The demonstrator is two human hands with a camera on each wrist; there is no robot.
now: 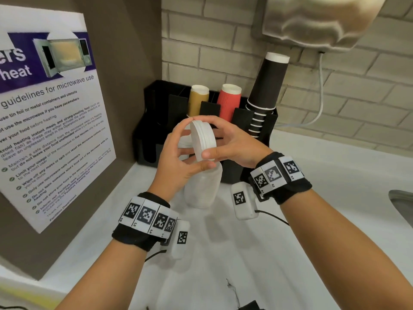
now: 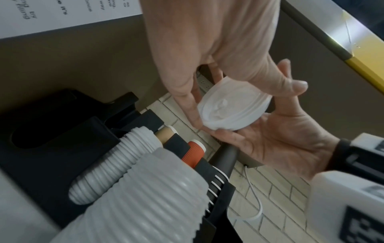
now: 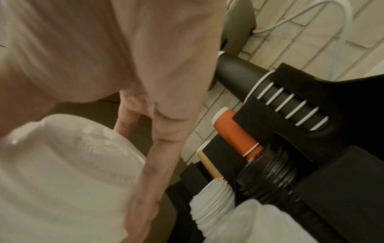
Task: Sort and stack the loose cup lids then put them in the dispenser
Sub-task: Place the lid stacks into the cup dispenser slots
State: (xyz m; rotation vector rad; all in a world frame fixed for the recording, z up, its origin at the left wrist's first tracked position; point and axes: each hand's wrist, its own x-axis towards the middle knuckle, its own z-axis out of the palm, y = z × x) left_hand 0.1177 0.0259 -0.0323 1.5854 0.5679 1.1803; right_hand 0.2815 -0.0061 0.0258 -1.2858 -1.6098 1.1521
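A short stack of white cup lids (image 1: 204,139) is held on edge, in the air, in front of the black dispenser (image 1: 154,121). My left hand (image 1: 194,143) grips it from the left, index on the top rim and thumb under the bottom. My right hand (image 1: 209,136) holds it from the right, thumb across the lower rim. The left wrist view shows the lid stack (image 2: 232,110) pinched between both hands. In the right wrist view the lid stack (image 3: 62,164) fills the lower left, blurred. A long sleeve of white lids (image 1: 202,189) leans against the dispenser below my hands.
The dispenser holds tan cups (image 1: 197,101), red cups (image 1: 229,101), tall black cups (image 1: 266,90), a row of white lids (image 2: 116,164) and black lids (image 3: 268,172). A poster (image 1: 49,108) covers the left wall. A sink edge (image 1: 402,204) shows at right. A metal wall unit (image 1: 312,21) hangs above.
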